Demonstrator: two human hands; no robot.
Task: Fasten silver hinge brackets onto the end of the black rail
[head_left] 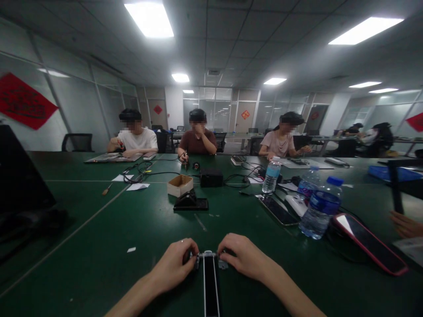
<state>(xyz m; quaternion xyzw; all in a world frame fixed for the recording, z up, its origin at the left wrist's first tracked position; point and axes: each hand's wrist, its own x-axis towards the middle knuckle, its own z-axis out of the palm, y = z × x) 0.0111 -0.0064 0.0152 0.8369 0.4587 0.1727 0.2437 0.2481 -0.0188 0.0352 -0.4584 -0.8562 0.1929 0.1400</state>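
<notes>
A long narrow object with a black face and pale edges [211, 286] lies on the green table, running toward me. Across its far end sits a small metal fitting [208, 254] with pieces jutting out to both sides. My left hand [175, 262] is closed in a pinch at the fitting's left end. From the other side my right hand [243, 255] pinches its right end, above a small grey metal piece [223, 265]. The fingertips partly hide both ends, and the fitting's exact kind cannot be made out.
Ahead stand an open cardboard box [180, 185] and a black stand [191, 202]. To the right are a smartphone [278, 210], water bottles [320, 209] and a red-edged device [370, 242]. A dark monitor [23, 176] stands left. Several people sit opposite.
</notes>
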